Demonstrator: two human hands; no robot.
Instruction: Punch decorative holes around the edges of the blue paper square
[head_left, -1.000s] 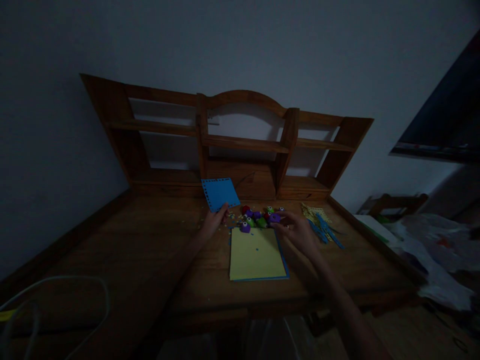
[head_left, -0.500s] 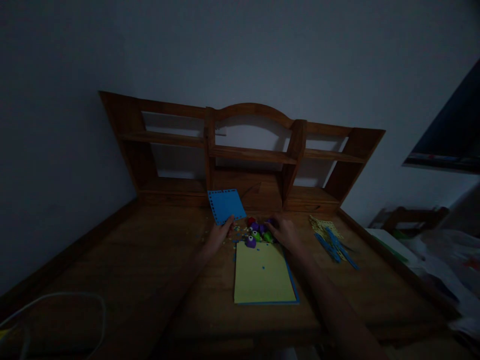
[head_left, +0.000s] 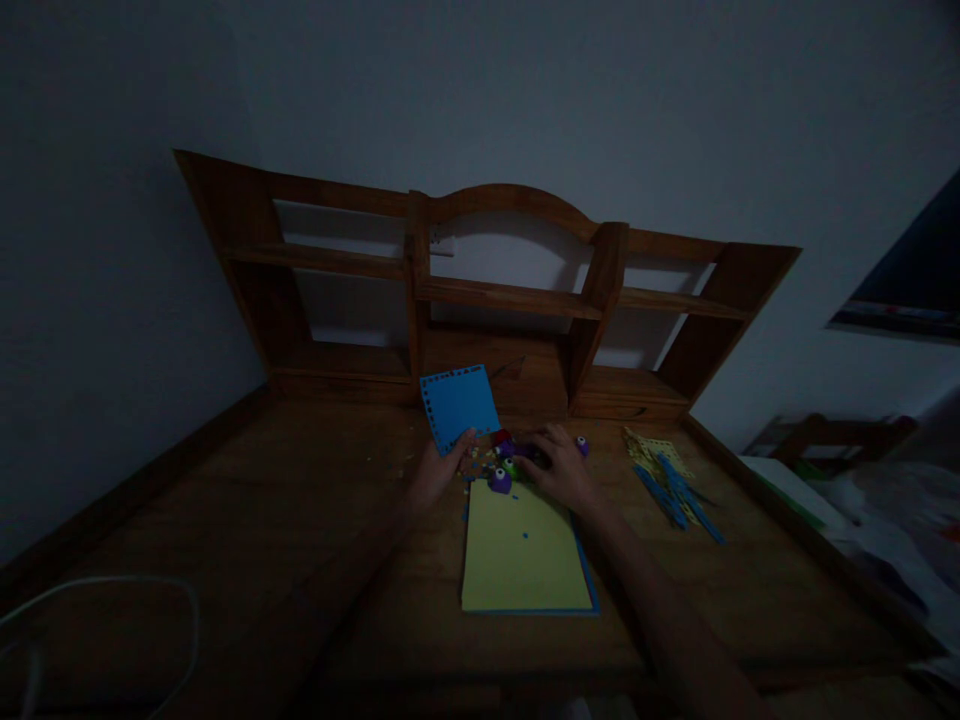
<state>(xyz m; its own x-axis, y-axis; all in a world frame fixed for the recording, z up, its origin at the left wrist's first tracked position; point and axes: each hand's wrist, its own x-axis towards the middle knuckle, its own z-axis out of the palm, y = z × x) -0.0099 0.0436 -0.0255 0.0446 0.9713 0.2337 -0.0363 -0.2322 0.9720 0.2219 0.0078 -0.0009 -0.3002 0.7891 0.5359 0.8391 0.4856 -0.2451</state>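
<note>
The scene is dim. My left hand point(head_left: 436, 470) pinches the lower corner of a blue square sheet point(head_left: 458, 404) with punched holes along its edges and holds it up off the wooden desk point(head_left: 247, 520). My right hand point(head_left: 559, 465) lies palm down over a cluster of small coloured craft punches point(head_left: 502, 470), purple, green and red, with its fingers curled among them; what it grips is hidden. Just in front of both hands lies a yellow sheet point(head_left: 521, 545) stacked on a blue one.
Cut blue and yellow paper strips point(head_left: 667, 478) lie at the right of the desk. A wooden shelf hutch point(head_left: 495, 290) stands at the back against the wall. A white cable point(head_left: 112, 600) loops at the near left. Clutter sits beyond the desk's right edge.
My right hand has moved left and forward onto the cluster of punches. My left hand keeps holding the blue sheet. The camera view has shifted slightly.
</note>
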